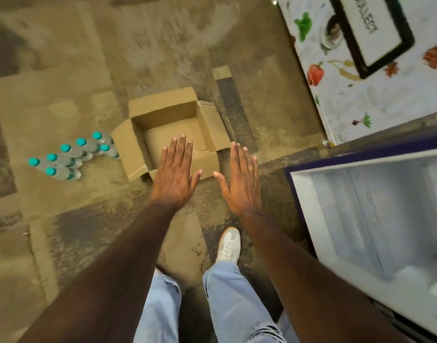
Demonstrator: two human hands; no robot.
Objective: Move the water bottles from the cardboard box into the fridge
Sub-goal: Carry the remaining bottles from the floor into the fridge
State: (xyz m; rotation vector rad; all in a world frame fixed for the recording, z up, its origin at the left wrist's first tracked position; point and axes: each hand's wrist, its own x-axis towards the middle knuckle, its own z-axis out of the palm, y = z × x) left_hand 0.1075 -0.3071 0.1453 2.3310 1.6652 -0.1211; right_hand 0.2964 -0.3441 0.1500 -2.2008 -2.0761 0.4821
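Bottles [71,154] — clear, teal-capped — stand beside open cardboard box [163,134]; both hands' grip flat, empty.

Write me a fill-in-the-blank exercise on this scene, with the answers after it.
1. The water bottles standing on the floor have caps coloured ____.
2. The cardboard box has its flaps ____.
3. The left hand and right hand both hold ____.
4. The fridge stands on the person's ____ side.

Answers: teal; open; nothing; right
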